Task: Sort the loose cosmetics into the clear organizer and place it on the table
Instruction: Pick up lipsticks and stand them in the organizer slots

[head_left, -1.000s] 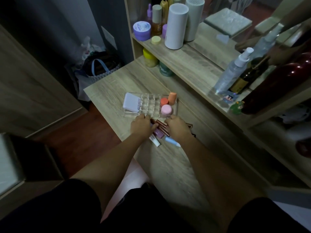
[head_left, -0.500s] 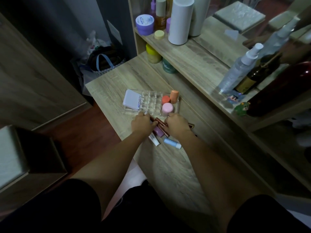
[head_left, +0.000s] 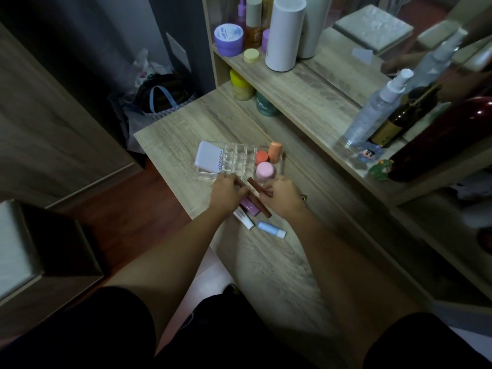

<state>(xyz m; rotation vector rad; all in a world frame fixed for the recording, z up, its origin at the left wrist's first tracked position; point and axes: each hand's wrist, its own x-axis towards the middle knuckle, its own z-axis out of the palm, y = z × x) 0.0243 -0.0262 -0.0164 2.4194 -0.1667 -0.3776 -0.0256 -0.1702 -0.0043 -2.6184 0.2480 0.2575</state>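
Organizer (head_left: 239,161) holds white compact (head_left: 208,156), pink jar (head_left: 265,170), two orange items.
We note left hand (head_left: 228,193) and right hand (head_left: 282,197) pinching brown tubes (head_left: 257,188) just before it.

Organizer (head_left: 239,161) sat on surface (head_left: 266,262), flat case (head_left: 209,157) in its left end, three jars (head_left: 265,170) in right end. Loose tubes (head_left: 271,229) lay before organizer. Shelf (head_left: 306,102) stood behind, spray bottle (head_left: 372,113) at right.
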